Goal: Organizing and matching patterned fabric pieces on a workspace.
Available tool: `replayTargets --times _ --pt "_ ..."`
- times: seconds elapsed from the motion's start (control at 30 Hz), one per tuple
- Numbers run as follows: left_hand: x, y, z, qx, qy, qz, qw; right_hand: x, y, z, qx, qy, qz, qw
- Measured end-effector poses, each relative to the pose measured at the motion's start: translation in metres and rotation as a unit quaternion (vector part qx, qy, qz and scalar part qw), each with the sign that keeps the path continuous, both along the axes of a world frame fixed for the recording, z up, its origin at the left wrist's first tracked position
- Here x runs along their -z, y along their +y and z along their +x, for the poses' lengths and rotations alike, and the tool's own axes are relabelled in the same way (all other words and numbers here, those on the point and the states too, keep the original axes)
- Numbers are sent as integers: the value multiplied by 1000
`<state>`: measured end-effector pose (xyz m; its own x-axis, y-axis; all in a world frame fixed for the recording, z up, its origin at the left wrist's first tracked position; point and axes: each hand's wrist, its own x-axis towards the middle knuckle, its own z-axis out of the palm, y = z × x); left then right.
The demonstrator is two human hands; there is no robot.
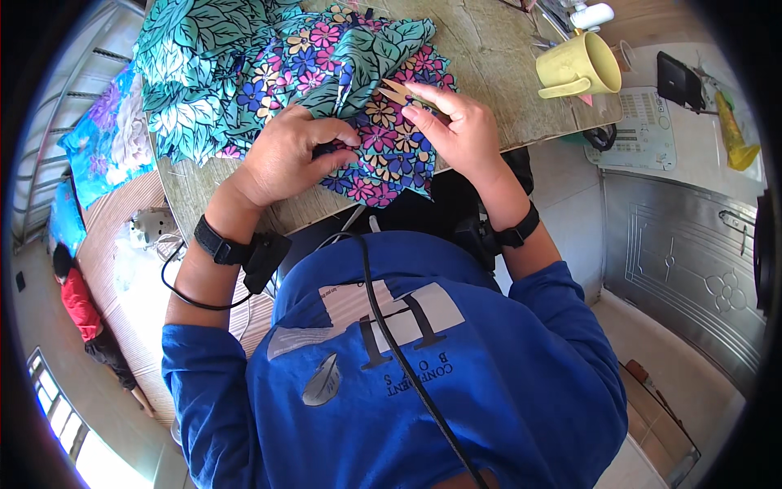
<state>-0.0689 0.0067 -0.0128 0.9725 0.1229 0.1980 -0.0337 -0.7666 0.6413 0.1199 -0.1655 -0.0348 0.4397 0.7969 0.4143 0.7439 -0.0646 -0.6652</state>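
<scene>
Floral cloth [387, 155] in pink, blue and yellow lies bunched at the near edge of the wooden table, one corner hanging over. Teal leaf-print cloth [195, 73] is heaped with it on the left and folds across its middle. My left hand [289, 155] is closed on the floral cloth, thumb and fingers pinching an edge. In my right hand [460, 134] is a pair of small golden thread snips [397, 91], gripped between thumb and fingers. Their blades are apart and point left, just above the cloth.
A yellow mug [580, 67] stands on the table's right side [497, 49], near a white bottle [592, 16]. Farther right are a dark phone-like object [680, 80] and a metal door [684, 253]. A person in red [81, 306] is at far left. A cable crosses my shirt.
</scene>
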Motion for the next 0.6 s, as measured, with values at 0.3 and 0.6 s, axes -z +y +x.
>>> replayTargets --times 0.3,0.6 --pt "-5 -6 4 -70 29 -120 990 2 0 2 0 43 36 998" --pt "-6 -15 9 -38 -18 35 998 3 1 2 1 60 50 997"
